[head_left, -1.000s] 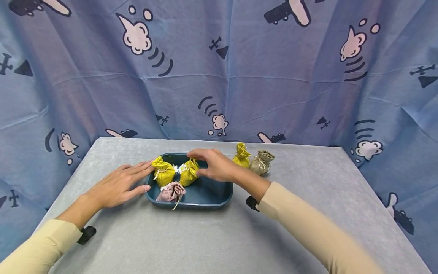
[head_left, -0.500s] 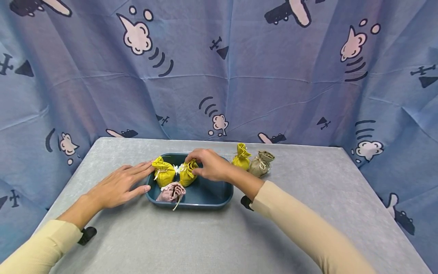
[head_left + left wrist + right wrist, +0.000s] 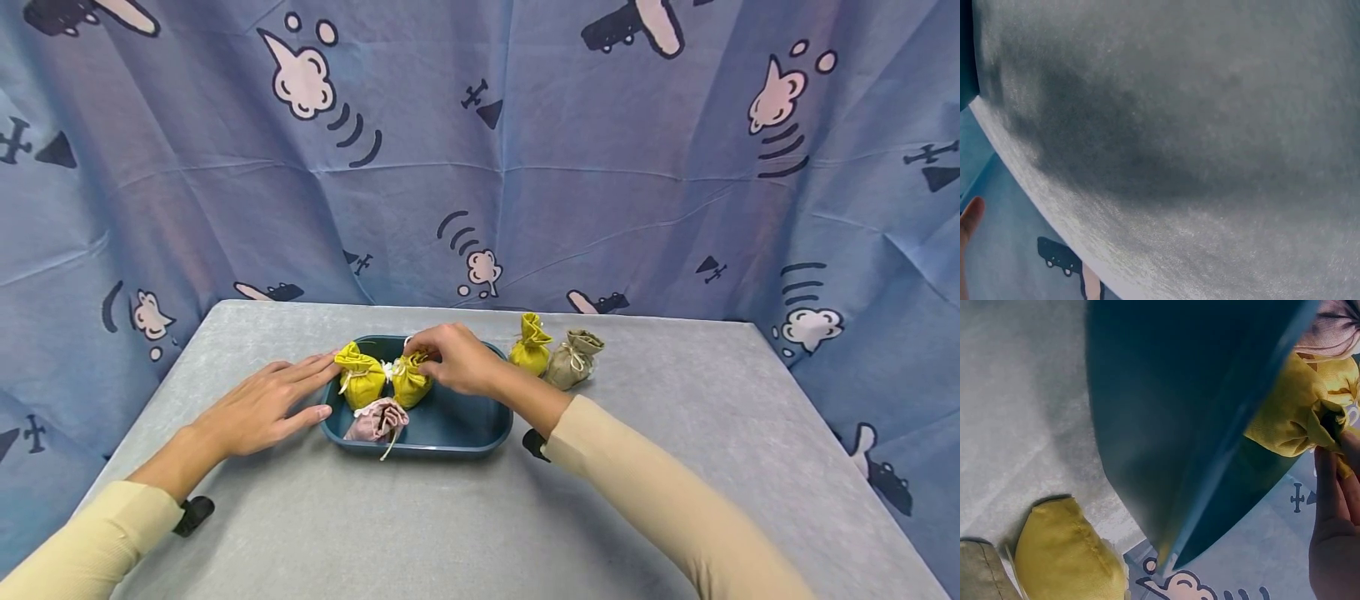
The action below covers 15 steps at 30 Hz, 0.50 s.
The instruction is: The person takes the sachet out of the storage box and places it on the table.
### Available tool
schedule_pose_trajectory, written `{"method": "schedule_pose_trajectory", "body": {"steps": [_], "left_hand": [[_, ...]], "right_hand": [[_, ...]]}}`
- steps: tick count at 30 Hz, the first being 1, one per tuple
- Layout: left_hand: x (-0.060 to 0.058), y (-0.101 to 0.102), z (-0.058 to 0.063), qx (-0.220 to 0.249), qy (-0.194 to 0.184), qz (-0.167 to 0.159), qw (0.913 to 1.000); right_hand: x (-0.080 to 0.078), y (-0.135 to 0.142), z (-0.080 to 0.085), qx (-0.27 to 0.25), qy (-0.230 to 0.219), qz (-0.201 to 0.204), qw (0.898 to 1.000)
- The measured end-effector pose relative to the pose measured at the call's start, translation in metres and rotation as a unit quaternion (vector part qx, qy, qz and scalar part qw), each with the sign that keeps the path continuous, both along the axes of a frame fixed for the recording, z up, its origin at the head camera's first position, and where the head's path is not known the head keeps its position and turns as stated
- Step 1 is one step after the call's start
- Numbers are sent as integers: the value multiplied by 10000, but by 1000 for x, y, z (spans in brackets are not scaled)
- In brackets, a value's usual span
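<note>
While our right hand (image 3: 453,358) pinches the bunched top of a yellow bag (image 3: 411,387) between thumb and fingers, that bag sits low inside the blue tray (image 3: 465,418). We can't tell if it rests fully on the bottom. We think it is light and soft, because the cloth folds so easily. It doesn't look slippery or easy to break, but we can't see what fills it. The bunched neck seems the best place to hold; squeezing the round belly might just squash it.

Just left of it is another yellow bag (image 3: 362,387), and a pink bag (image 3: 373,422) lies tipped in front. Our left hand (image 3: 270,402) rests at the tray's left edge, fingers out straight, gripping nothing. Past the tray's right end, a third yellow bag (image 3: 529,353) and a gray-green bag (image 3: 567,367) stand on the gray table (image 3: 660,433).
</note>
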<state>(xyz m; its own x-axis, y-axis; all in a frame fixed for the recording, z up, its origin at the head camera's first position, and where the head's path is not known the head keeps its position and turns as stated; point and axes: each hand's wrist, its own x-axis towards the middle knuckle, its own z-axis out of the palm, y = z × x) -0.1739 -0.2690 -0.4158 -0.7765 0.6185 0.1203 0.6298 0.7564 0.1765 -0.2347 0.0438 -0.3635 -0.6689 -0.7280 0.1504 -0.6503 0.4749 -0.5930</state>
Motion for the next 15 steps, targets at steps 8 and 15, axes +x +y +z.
{"method": "schedule_pose_trajectory", "body": {"steps": [8, 15], "left_hand": [[-1, 0, 0, 7, 33, -30, 10000], [0, -1, 0, 34, 100, -67, 9999]], "right_hand": [[0, 0, 0, -157, -65, -177, 9997], [2, 1, 0, -152, 36, -383, 9991]]}}
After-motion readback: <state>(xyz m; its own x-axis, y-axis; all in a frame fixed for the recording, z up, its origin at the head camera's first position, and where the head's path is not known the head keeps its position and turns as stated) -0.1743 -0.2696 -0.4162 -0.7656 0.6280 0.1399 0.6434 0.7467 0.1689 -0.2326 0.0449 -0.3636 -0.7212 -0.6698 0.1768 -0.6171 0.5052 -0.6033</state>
